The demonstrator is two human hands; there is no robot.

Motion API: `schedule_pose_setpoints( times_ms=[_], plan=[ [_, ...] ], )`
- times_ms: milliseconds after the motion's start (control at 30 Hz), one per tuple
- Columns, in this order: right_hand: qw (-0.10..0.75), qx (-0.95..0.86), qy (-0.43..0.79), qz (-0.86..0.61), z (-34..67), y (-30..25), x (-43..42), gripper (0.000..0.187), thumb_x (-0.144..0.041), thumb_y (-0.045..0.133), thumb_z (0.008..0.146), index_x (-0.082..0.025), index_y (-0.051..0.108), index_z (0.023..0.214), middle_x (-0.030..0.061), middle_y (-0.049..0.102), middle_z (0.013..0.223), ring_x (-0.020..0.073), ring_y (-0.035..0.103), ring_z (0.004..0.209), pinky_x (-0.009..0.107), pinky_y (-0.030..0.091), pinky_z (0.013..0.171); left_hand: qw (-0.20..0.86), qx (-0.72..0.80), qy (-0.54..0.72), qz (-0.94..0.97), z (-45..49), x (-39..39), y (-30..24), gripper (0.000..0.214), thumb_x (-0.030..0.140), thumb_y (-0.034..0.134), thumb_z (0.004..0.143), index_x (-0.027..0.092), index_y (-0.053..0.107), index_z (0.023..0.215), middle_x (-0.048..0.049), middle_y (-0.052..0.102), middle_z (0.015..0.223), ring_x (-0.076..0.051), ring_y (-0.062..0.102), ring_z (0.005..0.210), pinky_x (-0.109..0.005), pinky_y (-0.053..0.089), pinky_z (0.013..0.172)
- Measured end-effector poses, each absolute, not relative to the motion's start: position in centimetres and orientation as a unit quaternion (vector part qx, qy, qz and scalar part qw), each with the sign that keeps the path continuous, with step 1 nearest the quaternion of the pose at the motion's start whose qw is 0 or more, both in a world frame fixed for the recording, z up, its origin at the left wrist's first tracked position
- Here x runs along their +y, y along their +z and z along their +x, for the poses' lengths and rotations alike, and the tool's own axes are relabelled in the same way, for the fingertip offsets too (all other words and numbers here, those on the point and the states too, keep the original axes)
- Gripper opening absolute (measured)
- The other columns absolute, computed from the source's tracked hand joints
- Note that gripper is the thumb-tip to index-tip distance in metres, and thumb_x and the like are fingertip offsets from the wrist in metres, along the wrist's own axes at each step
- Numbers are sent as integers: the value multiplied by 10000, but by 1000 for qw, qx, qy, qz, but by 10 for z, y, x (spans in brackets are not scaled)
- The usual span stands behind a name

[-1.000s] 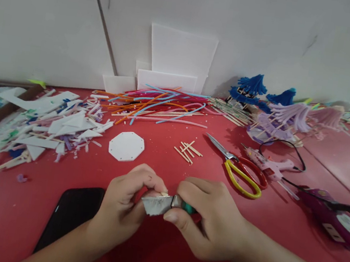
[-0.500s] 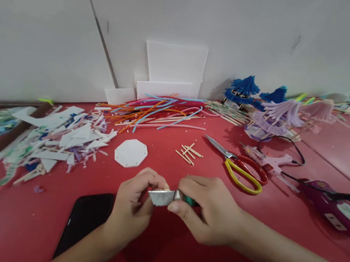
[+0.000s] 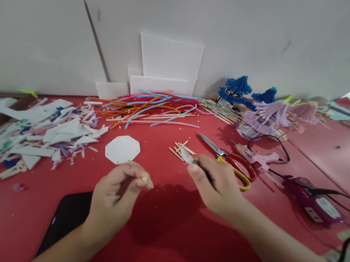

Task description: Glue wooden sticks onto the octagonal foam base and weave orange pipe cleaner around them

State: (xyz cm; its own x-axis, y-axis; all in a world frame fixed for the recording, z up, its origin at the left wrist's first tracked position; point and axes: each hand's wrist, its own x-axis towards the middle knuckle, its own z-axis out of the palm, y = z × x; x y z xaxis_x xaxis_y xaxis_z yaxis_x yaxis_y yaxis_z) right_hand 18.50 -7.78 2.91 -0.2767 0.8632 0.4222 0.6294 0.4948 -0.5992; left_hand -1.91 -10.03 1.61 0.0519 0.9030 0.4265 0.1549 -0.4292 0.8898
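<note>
My left hand (image 3: 117,194) hovers over the red table (image 3: 161,229) with thumb and forefinger pinched on a small pale stick piece (image 3: 144,179). My right hand (image 3: 219,185) is closed around a utility knife (image 3: 187,156), whose grey blade tip points up and left near a little heap of short wooden sticks (image 3: 180,149). A white octagonal foam piece (image 3: 122,149) lies just beyond my left hand. The two hands are apart.
Yellow-and-red scissors (image 3: 232,163), a pink glue gun (image 3: 257,158) and a purple power strip (image 3: 312,204) lie to the right. A black phone (image 3: 66,224) is under my left wrist. Foam scraps (image 3: 41,129) lie at the left; coloured straws (image 3: 152,106) and tasselled models (image 3: 262,108) by the wall.
My hands have separated: the right hand carried the knife up and to the right toward the short sticks, while the left hand stayed put, pinching the small stick piece.
</note>
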Motion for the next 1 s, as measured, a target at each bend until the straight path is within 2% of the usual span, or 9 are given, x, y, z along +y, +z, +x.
schedule_pose_setpoints(
  times_ms=[100, 200, 333, 533, 700, 767, 867, 933, 1000],
  plan=[
    [365, -782, 186, -471, 180, 24, -76, 356, -430, 380, 932, -194, 410, 666, -36, 443, 554, 89, 404, 490, 222, 268, 494, 352, 435, 554, 617, -16, -98, 14, 94, 236, 560, 870, 204, 568, 782, -1, 644, 691, -131, 626, 638, -235, 501, 598],
    [286, -779, 146, -539, 175, 17, -70, 324, -496, 487, 867, -180, 513, 799, 12, 577, 661, 141, 520, 571, 246, 291, 530, 389, 444, 545, 595, -14, -96, 12, 57, 261, 543, 888, 214, 571, 902, 8, 660, 701, -125, 632, 664, -239, 504, 651],
    [173, -772, 96, -605, 176, 10, -57, 113, -290, 514, 852, -193, 566, 878, 47, 668, 784, 184, 590, 639, 269, 263, 533, 441, 451, 523, 573, -12, -94, 8, 125, 301, 513, 908, 224, 558, 995, 15, 668, 695, -114, 613, 668, -241, 495, 685],
    [119, -789, 94, -595, 177, 2, -42, 114, -239, 512, 853, -203, 587, 930, 56, 674, 968, 190, 622, 755, 273, 306, 559, 540, 458, 533, 464, -9, -90, 7, 147, 327, 575, 867, 225, 495, 935, 40, 648, 679, -80, 541, 470, -202, 456, 471],
    [90, -787, 97, -603, 178, 4, -39, 113, -247, 499, 864, -175, 583, 846, 81, 674, 859, 201, 621, 719, 276, 320, 557, 551, 497, 544, 392, -10, -86, 5, 330, 327, 670, 792, 240, 475, 1044, 10, 694, 823, -119, 649, 637, -229, 526, 549],
    [104, -784, 95, -605, 180, 7, -41, 91, -213, 502, 845, -174, 579, 817, 77, 670, 801, 203, 618, 689, 279, 327, 558, 566, 507, 539, 364, -10, -84, 4, 333, 337, 692, 768, 212, 513, 1021, -25, 703, 880, -149, 677, 743, -269, 555, 626],
    [235, -781, 91, -571, 181, 11, -51, 82, -169, 504, 811, -174, 571, 859, 68, 668, 812, 192, 619, 716, 271, 371, 597, 590, 506, 525, 348, -9, -83, 3, 243, 329, 722, 736, 172, 587, 863, -50, 709, 885, -178, 678, 854, -284, 556, 695],
    [336, -789, 103, -504, 179, 12, -61, 121, -153, 512, 781, -180, 561, 888, 56, 667, 826, 175, 618, 737, 254, 403, 628, 590, 486, 524, 375, -8, -84, 3, 187, 294, 741, 711, 166, 625, 784, -43, 717, 860, -164, 670, 835, -266, 544, 705],
    [374, -807, 133, -438, 175, 11, -72, 161, -129, 508, 750, -191, 552, 892, 36, 659, 808, 151, 606, 709, 234, 417, 626, 578, 463, 526, 418, -6, -85, 3, 134, 244, 759, 679, 168, 665, 737, -28, 717, 808, -143, 655, 773, -251, 531, 708]
  ],
)
